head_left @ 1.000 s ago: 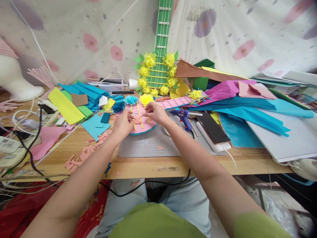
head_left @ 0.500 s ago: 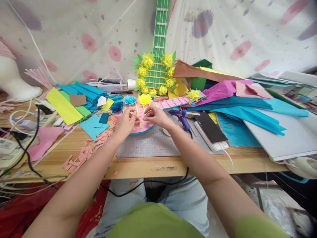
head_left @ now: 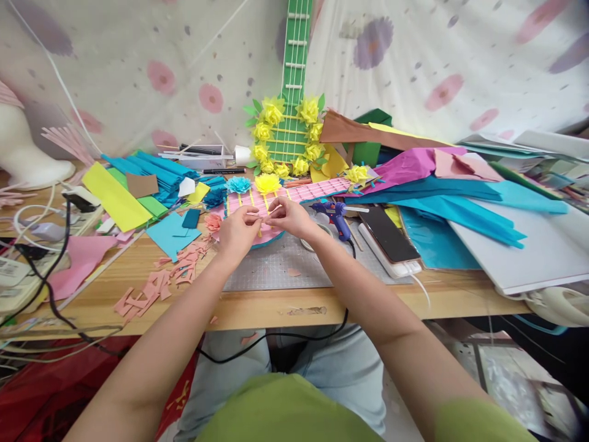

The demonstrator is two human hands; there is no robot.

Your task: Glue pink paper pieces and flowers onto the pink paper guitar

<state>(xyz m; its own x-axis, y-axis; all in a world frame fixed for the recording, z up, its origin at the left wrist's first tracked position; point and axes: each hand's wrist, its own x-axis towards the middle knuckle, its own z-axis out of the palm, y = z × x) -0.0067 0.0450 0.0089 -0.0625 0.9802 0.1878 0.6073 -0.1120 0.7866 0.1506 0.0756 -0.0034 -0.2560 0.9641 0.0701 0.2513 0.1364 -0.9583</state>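
Note:
A pink paper guitar [head_left: 309, 193] with a blue edge and yellow strips lies on the grey cutting mat [head_left: 294, 279]. My left hand [head_left: 239, 231] and my right hand [head_left: 291, 217] meet over its body, fingertips pinched and almost touching. Whatever they pinch is too small or hidden to make out. Behind my hands, a blue paper flower [head_left: 238, 185] and a yellow paper flower [head_left: 267, 183] sit at the guitar's far edge. A pink paper flower [head_left: 213, 221] is just left of my left hand. More yellow flowers [head_left: 358, 174] decorate the neck.
A green paper guitar [head_left: 294, 92] with yellow flowers stands upright at the back. The purple glue gun [head_left: 338, 219] and a phone [head_left: 391, 233] lie to the right. Pink paper scraps [head_left: 151, 291] and blue sheets [head_left: 172, 236] cover the left. Cables [head_left: 48, 282] run along the left edge.
My left hand has moved right and slightly down, bringing its fingertips up against those of my right hand. The view has shifted a little.

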